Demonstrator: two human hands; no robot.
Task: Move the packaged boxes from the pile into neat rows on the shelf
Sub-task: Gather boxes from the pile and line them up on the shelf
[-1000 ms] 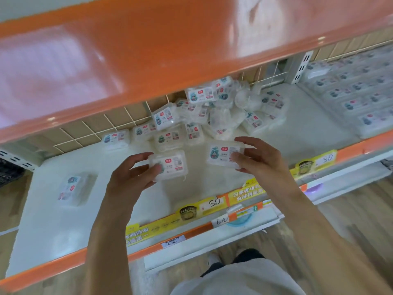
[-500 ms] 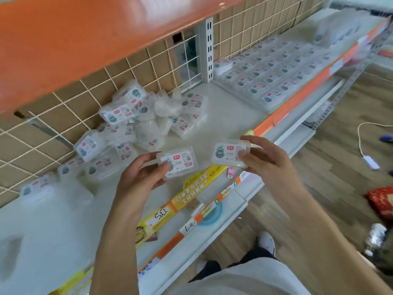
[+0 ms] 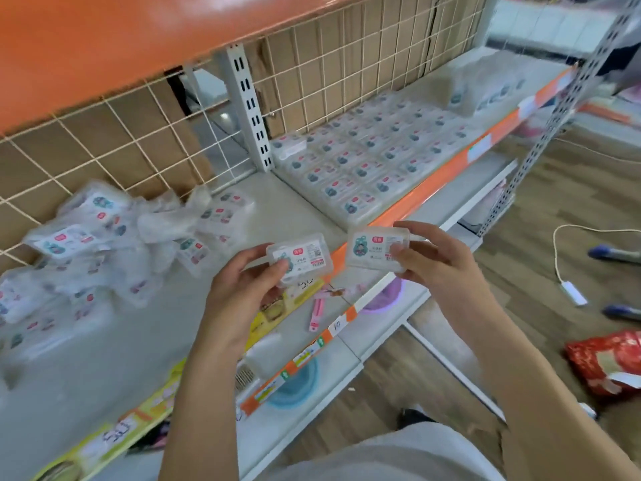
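Your left hand (image 3: pixel 239 293) grips one clear box (image 3: pixel 301 259) and your right hand (image 3: pixel 440 269) another (image 3: pixel 376 248), above the white shelf (image 3: pixel 138 341) edge. The pile (image 3: pixel 114 244) leans on the wire grid (image 3: pixel 104 140); neat rows (image 3: pixel 374 161) fill the next bay, wood flooring (image 3: pixel 555 210) beyond.

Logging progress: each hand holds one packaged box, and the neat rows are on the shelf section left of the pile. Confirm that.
Wrong side. The head view shows the neat rows right of the pile. The left hand and right hand each hold one packaged box.

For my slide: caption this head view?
Left hand and right hand each hold a packaged box between pile and neat rows.
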